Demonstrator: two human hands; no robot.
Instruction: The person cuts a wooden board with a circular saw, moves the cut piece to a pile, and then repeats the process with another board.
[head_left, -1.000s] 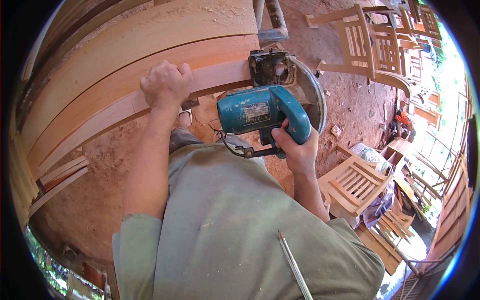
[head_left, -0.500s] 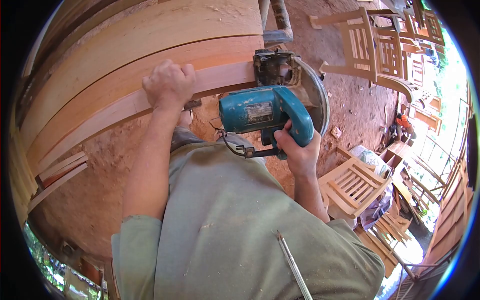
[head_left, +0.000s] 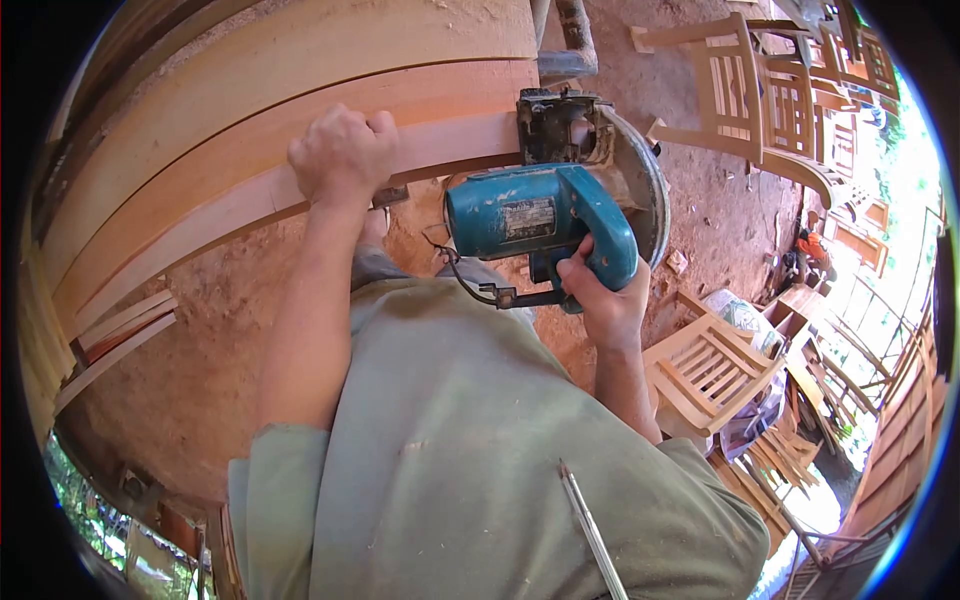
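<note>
My right hand (head_left: 607, 300) is closed around the rear handle of a teal circular saw (head_left: 510, 215) with a scuffed label and a grey blade guard. The saw's base sits at the right end of a narrow wooden board (head_left: 455, 142); its blade is hidden. Farther left along this board, my left hand (head_left: 345, 150) is closed in a fist at its edge, thumb side up, with the fingertips out of sight. The board lies along the near side of wider planks (head_left: 300, 65). A black cord (head_left: 470, 290) hangs beneath the saw handle.
Wooden chairs (head_left: 725, 90) stand at upper right, with a slatted wooden piece (head_left: 715, 370) lower down. Scrap wood (head_left: 780, 455) lies at right, and loose strips (head_left: 125, 330) at left. A person in orange (head_left: 812, 250) is far off. My foot (head_left: 375, 225) is below the board.
The view has shifted slightly, so the bench, saw and hands all appear a little higher and farther right. Both hands keep their holds, and the saw stays at the board's end.
</note>
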